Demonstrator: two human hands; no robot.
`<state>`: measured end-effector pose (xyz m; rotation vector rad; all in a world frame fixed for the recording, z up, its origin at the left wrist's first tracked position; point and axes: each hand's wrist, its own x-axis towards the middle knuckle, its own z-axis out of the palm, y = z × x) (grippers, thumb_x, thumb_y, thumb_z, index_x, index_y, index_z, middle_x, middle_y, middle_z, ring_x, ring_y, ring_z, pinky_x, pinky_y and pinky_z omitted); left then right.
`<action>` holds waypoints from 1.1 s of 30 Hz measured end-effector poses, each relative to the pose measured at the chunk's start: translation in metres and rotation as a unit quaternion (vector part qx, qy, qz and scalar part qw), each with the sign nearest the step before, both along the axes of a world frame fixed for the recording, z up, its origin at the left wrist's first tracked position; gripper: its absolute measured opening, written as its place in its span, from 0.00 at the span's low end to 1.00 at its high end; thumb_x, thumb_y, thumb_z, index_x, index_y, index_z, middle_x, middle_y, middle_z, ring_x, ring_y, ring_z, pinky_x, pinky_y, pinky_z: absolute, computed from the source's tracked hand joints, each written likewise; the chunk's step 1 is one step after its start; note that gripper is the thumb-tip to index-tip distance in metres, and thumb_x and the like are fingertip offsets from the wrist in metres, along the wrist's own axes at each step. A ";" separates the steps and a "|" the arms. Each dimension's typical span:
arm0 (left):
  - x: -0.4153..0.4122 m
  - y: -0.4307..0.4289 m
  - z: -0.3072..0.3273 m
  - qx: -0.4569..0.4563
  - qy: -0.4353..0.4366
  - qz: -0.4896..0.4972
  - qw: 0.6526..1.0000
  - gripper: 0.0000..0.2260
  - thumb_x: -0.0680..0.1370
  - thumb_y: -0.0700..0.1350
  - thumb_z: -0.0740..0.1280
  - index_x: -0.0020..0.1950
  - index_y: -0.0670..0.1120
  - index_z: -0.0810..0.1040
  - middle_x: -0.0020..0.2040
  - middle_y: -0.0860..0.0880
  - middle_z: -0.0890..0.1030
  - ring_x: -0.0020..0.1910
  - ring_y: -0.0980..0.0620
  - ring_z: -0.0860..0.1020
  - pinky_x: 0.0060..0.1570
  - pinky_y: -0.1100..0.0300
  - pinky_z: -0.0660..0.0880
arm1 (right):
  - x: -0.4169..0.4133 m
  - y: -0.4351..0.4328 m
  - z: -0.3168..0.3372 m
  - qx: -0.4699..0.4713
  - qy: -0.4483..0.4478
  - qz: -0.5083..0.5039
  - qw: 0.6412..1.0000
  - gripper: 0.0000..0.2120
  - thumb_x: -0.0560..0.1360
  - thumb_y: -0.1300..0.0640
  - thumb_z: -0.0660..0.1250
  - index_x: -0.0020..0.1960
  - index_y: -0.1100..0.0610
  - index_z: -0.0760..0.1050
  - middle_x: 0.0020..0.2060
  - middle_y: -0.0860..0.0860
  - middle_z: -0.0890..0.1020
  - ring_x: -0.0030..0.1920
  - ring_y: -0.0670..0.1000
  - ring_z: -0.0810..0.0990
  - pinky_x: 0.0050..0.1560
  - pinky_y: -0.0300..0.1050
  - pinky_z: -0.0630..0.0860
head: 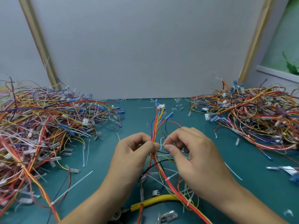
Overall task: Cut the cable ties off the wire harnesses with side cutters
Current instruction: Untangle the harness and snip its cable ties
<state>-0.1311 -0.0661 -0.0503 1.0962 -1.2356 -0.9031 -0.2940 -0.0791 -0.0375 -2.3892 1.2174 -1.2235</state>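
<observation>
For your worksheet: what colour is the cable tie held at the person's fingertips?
White cable tie, best seen in the head view.

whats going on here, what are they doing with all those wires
A person is working on one wire harness at the middle of the green table. The left hand pinches the bundle, and the right hand pinches a white cable tie on it. The yellow-handled side cutters lie unheld nearer the person. The left pile and right pile are more harnesses.

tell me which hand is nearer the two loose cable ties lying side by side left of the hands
Left. The left hand is just right of the loose cable ties, not touching them; the right hand is farther right, beyond the wire harness that both hands pinch.
</observation>
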 end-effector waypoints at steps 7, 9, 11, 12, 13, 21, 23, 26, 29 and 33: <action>0.000 -0.002 -0.004 -0.036 -0.023 0.017 0.999 0.13 0.65 0.51 0.70 0.34 0.42 0.74 0.30 0.49 0.71 0.33 0.53 0.68 0.33 0.62 0.64 | -0.001 -0.001 -0.001 0.006 0.000 0.001 1.000 0.05 0.74 0.54 0.69 0.41 0.46 0.75 0.39 0.39 0.75 0.44 0.44 0.74 0.42 0.41 0.70; 0.001 -0.001 -0.004 -0.047 -0.030 -0.001 0.998 0.11 0.66 0.52 0.70 0.36 0.44 0.77 0.31 0.51 0.76 0.34 0.53 0.72 0.36 0.63 0.69 | -0.002 -0.001 0.000 0.000 0.000 0.001 1.000 0.04 0.74 0.53 0.68 0.41 0.46 0.75 0.38 0.39 0.75 0.44 0.44 0.74 0.42 0.41 0.70; 0.001 -0.001 -0.005 -0.046 -0.040 -0.025 0.998 0.08 0.69 0.50 0.70 0.42 0.47 0.82 0.38 0.50 0.84 0.39 0.49 0.78 0.44 0.61 0.75 | -0.004 -0.002 0.000 -0.008 0.007 0.008 1.000 0.05 0.74 0.55 0.69 0.42 0.46 0.75 0.37 0.40 0.74 0.43 0.45 0.73 0.41 0.42 0.70; 0.001 -0.001 -0.005 -0.036 -0.029 -0.032 0.998 0.08 0.70 0.49 0.70 0.45 0.48 0.84 0.42 0.48 0.85 0.43 0.47 0.80 0.48 0.60 0.76 | -0.004 -0.002 0.001 -0.009 0.009 0.015 1.000 0.06 0.75 0.56 0.69 0.42 0.47 0.75 0.36 0.40 0.74 0.43 0.46 0.73 0.40 0.43 0.71; 0.001 -0.002 -0.006 -0.025 -0.008 -0.036 0.999 0.09 0.71 0.48 0.69 0.47 0.47 0.85 0.45 0.46 0.86 0.46 0.47 0.81 0.49 0.60 0.76 | -0.004 -0.001 0.001 -0.010 0.012 0.023 1.000 0.07 0.75 0.57 0.70 0.43 0.46 0.75 0.36 0.40 0.73 0.43 0.46 0.73 0.40 0.44 0.71; 0.006 -0.003 -0.002 -0.048 0.065 -0.056 0.995 0.07 0.72 0.45 0.75 0.46 0.43 0.85 0.39 0.48 0.84 0.40 0.57 0.80 0.42 0.70 0.74 | -0.008 -0.002 0.001 0.035 0.008 0.025 0.999 0.03 0.75 0.52 0.68 0.45 0.43 0.77 0.38 0.40 0.76 0.45 0.44 0.74 0.42 0.40 0.70; 0.007 -0.003 -0.001 -0.058 0.058 -0.053 0.995 0.08 0.71 0.46 0.76 0.45 0.44 0.84 0.37 0.47 0.82 0.39 0.55 0.79 0.44 0.67 0.75 | -0.008 -0.003 0.000 0.050 -0.004 0.024 0.998 0.03 0.75 0.53 0.68 0.46 0.44 0.78 0.40 0.39 0.78 0.45 0.44 0.75 0.42 0.38 0.70; 0.007 -0.001 0.000 -0.084 0.013 -0.036 0.996 0.10 0.69 0.52 0.75 0.44 0.48 0.82 0.35 0.51 0.79 0.39 0.52 0.76 0.47 0.54 0.74 | -0.007 -0.003 0.000 0.055 -0.017 0.012 0.998 0.04 0.75 0.53 0.69 0.45 0.43 0.79 0.42 0.37 0.80 0.47 0.44 0.75 0.42 0.32 0.67; 0.006 0.002 0.001 -0.117 -0.049 -0.018 0.992 0.08 0.70 0.54 0.73 0.46 0.54 0.82 0.34 0.55 0.76 0.38 0.54 0.74 0.45 0.46 0.72 | -0.006 -0.002 0.001 0.078 -0.083 0.015 0.993 0.05 0.74 0.48 0.66 0.45 0.42 0.80 0.44 0.35 0.81 0.50 0.44 0.76 0.44 0.33 0.69; 0.005 0.004 0.001 -0.139 -0.090 -0.009 0.986 0.11 0.71 0.54 0.73 0.53 0.59 0.81 0.32 0.57 0.75 0.36 0.55 0.72 0.44 0.46 0.70 | -0.004 -0.002 0.003 0.136 -0.154 0.055 0.977 0.05 0.78 0.48 0.68 0.45 0.44 0.81 0.43 0.39 0.84 0.51 0.45 0.80 0.49 0.47 0.75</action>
